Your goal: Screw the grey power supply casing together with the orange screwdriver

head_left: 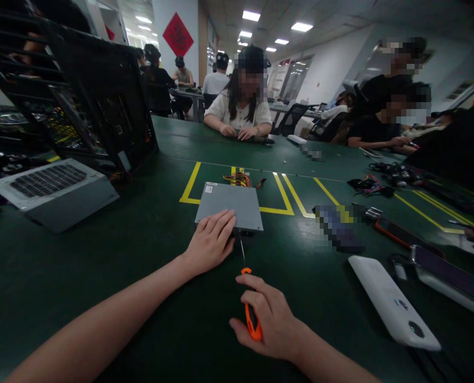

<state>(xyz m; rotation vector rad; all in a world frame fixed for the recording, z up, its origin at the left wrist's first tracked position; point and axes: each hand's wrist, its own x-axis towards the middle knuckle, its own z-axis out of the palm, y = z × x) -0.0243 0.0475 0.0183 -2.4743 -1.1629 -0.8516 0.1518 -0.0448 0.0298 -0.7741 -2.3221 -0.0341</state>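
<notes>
A grey metal computer power supply (237, 201) lies flat on the green table, its bundle of coloured cables (240, 179) at the far side. My left hand (210, 244) grips its near left edge, fingers across the top and thumb down by the front face. In my right hand (268, 314) is a screwdriver (254, 325) with an orange and black handle, held loosely with the thumb apart. Its thin shaft points away from me, and the tip meets the near face of the power supply below the edge. The exact contact spot is hidden in shadow.
To the left stand a second power supply (61, 191) and an open black computer case (101, 101). A white power bank (394, 303) and phones (452, 271) lie at the right. Yellow tape (276, 211) marks the table (152, 314). A person (240, 111) sits opposite.
</notes>
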